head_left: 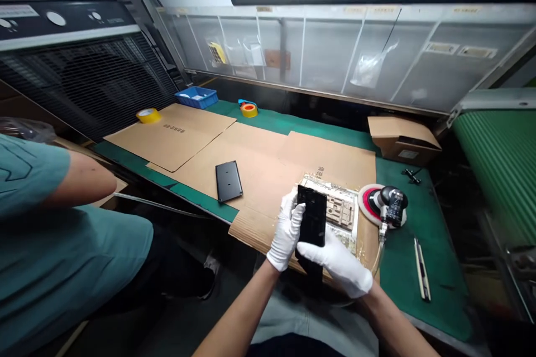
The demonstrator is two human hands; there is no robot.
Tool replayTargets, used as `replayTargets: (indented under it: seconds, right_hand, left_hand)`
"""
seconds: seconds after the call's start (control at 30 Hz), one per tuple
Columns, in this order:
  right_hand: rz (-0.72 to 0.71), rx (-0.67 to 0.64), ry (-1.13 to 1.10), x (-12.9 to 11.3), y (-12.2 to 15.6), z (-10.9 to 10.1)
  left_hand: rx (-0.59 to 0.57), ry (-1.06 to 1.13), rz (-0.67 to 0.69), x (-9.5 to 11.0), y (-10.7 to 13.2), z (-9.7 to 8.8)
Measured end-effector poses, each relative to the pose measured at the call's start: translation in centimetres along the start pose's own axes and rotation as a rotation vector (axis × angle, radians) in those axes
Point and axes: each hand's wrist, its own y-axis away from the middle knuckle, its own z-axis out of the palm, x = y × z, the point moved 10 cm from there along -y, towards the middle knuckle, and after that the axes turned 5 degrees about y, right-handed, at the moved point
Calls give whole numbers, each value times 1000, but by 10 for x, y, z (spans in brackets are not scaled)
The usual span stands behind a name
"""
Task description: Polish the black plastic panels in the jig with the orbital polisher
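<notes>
Both my hands wear white gloves and hold one flat black rectangular panel (312, 216) with a glossy face, tilted up above the table's front edge. My left hand (287, 230) is closed on its left side, fingers bent over the edge. Gripping the lower right side is my right hand (337, 262), its thumb across the bottom of the face. Partly hidden behind the panel lies a grey-brown moulded fixture (341, 212) on a white, taped board. Farther left, a similar dark panel with small corner holes (229, 181) lies on the cardboard (263, 150).
A round sander (383, 206) with a hose rests right of the fixture. Beyond it are a utility knife (421, 270) and a cardboard box (404, 140). Yellow tape rolls (148, 116) and a blue bin (196, 97) stand at the back left. A person in a teal shirt (71, 268) stands at left.
</notes>
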Motion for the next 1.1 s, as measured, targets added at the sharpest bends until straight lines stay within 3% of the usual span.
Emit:
replayTargets:
  seconds: [0.1, 0.23, 0.33, 0.57, 0.67, 0.77, 0.83, 0.9, 0.97, 1.03, 1.1]
  right_hand:
    - [-47, 46, 141, 1, -20, -17]
    - [-107, 248, 965, -4, -59, -78]
    - [-19, 210, 1409, 17, -87, -97]
    - [-76, 7, 1512, 58, -105, -86]
    - [-32, 61, 1542, 66, -105, -97]
    - [-17, 118, 1535, 61, -101, -101]
    - [-35, 27, 1446, 52, -94, -97]
    - [-62, 74, 1323, 28, -82, -110]
    - [-38, 413, 1300, -8, -62, -155]
    - [133, 843, 1348, -30, -30, -210]
    - [393, 1013, 1320, -22, -11, -250]
  left_hand:
    - [-11, -115, 36, -15, -8, -4]
    - [164, -73, -6, -35, -18, -43]
    - [228, -64, -9, -35, -24, -64]
    - [245, 0, -89, -39, -17, -76]
    - [230, 58, -100, -41, -12, -72]
    - [146, 23, -45, -39, -21, -52]
    - [22, -168, 59, -35, -37, -25]
    - [-95, -471, 225, -34, -53, 10]
    - [-236, -774, 368, -42, -63, 51]
    - [-407, -996, 425, -63, -67, 88]
    - [-547, -1131, 423, -83, -64, 113]
